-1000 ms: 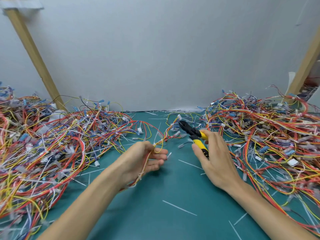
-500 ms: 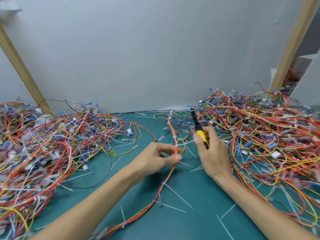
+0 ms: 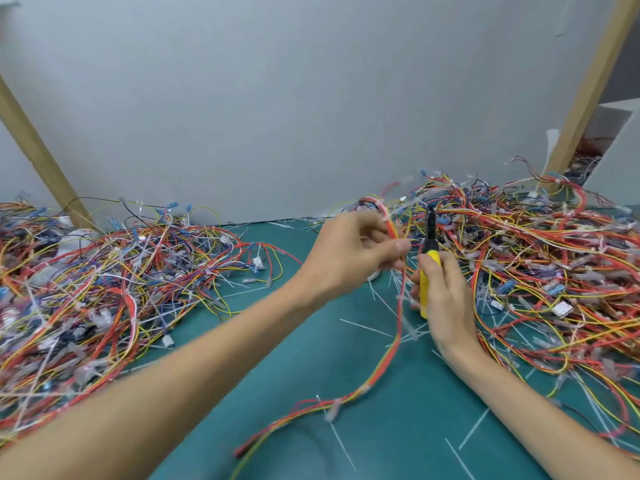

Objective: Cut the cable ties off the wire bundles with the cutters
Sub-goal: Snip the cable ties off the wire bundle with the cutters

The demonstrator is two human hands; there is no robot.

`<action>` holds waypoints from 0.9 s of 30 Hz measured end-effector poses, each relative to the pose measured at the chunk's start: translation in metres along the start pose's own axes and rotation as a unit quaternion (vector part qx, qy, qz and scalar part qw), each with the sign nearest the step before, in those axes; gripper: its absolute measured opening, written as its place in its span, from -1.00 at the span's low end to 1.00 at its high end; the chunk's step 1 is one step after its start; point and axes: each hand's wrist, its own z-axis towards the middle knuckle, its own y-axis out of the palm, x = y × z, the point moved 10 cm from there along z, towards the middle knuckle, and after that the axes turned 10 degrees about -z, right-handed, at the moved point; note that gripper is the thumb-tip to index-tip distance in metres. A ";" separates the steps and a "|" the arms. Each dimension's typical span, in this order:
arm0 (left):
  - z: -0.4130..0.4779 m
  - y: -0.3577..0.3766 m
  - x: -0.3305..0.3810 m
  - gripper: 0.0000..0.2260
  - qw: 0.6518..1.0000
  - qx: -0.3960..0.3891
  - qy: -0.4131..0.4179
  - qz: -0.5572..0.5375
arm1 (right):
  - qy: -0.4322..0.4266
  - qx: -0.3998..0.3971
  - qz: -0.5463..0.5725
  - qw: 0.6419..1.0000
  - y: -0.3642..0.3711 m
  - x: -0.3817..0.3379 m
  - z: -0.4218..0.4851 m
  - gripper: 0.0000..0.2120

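— So, which step was in hand?
— Lining up a cut. The left hand (image 3: pixel 349 251) pinched a red-and-yellow wire bundle (image 3: pixel 399 327) and held it up near the middle of the bench's (image 3: pixel 381 445) back edge, its tail trailing towards the front edge.
— And the cutters (image 3: pixel 430 252)?
— Upright just beside the bundle, with the right hand's (image 3: pixel 448 299) grip wrapped round the yellow handles. I couldn't tell whether the blades were parted.
— Next?
— Probably bringing a cable tie (image 3: pixel 333 408) to the tips and snipping it without nicking the wires.
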 end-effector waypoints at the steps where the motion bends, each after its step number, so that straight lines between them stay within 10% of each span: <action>1: -0.003 -0.006 -0.007 -0.90 0.997 0.052 0.001 -0.057 | 0.011 -0.002 0.011 1.000 0.001 0.002 0.000 -0.71; 7: -0.055 -0.029 -0.093 -0.90 0.984 0.136 -0.092 -0.063 | 0.000 -0.027 0.013 1.000 0.005 -0.002 -0.001 -0.75; 27: -0.080 -0.061 -0.088 -0.72 0.958 0.204 -0.019 0.200 | -0.075 -0.068 -0.124 0.987 0.017 -0.021 -0.010 -0.51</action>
